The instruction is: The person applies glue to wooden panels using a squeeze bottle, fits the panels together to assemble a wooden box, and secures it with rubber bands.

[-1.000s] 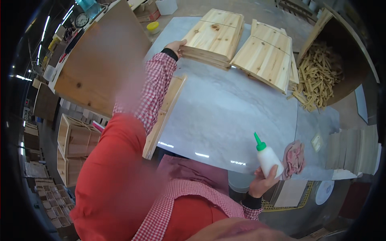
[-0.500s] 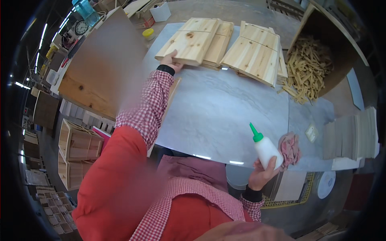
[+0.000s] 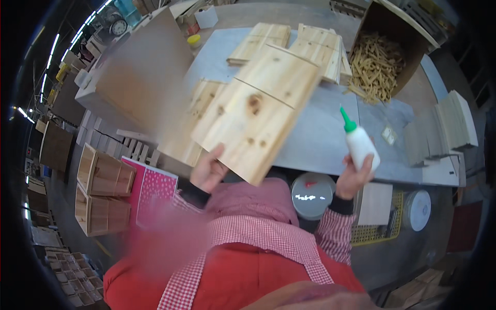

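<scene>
My left hand grips the near edge of a pale knotty wooden panel, which is held tilted over the table. A straight groove line crosses the panel's upper part. Its thumb lies on top; the other fingers are partly hidden. My right hand is wrapped round a white glue bottle with a green pointed nozzle tilted up to the left. Behind the held panel lie a left stack of wooden panels and a right stack. Another wooden panel lies partly under the held one, at the table's left.
A tipped box at the back right spills thin wood strips. Stacked grey boards stand at the right edge. A lidded bucket sits below the table's front edge, beside a yellow crate. A yellow-lidded tub stands far left.
My left hand has lifted the top panel off the left stack and brought it close to me. My right hand, still around the glue bottle, has risen slightly. The view has shifted.
</scene>
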Tool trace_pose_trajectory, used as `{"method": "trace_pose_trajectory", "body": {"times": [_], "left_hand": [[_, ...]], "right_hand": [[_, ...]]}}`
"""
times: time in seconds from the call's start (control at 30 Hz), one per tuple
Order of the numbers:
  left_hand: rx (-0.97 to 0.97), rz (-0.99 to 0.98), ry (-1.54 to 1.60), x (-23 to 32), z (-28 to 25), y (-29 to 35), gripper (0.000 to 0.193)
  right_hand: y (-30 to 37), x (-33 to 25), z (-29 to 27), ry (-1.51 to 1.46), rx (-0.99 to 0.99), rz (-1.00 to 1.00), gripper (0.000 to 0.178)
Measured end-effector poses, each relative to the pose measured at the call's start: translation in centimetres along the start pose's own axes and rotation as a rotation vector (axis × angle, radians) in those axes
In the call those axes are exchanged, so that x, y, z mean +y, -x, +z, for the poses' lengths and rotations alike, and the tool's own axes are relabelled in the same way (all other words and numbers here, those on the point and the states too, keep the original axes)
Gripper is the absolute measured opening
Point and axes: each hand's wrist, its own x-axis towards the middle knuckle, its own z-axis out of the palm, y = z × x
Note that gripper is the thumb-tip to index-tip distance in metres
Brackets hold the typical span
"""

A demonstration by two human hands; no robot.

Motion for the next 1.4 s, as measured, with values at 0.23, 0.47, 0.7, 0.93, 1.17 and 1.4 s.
{"method": "trace_pose_trajectory", "body": {"times": [0.23, 0.47, 0.7, 0.93, 1.17, 1.4], "left_hand": [[0.054, -0.189, -0.074, -9.2, -3.4, 0.3, 0.045], [0.108, -0.307, -0.218, -8.4, -3.9, 2.1, 0.045], [0.004, -0.405, -0.284, -6.3, -1.8, 3.5, 0.044], [0.030, -0.379, -0.231, -5.2, -2.8, 4.8, 0.044], [0.152, -0.307, -0.276, -5.3, -4.4, 2.2, 0.046], [0.151, -0.297, -0.314, -5.6, -4.4, 2.0, 0.045]], "right_hand": [[-5.6, 6.5, 1.4, 0.047, -0.127, -0.083, 0.039], [-10.4, 12.0, 2.2, 0.195, -0.273, 0.055, 0.038], [-11.2, 14.4, -0.3, 0.309, -0.337, 0.288, 0.035], [-8.2, 13.4, 2.5, 0.134, -0.290, 0.323, 0.033], [-8.5, 12.3, 4.8, 0.304, -0.379, 0.175, 0.038], [-7.9, 14.1, 5.5, 0.627, -0.411, 0.049, 0.047]]}}
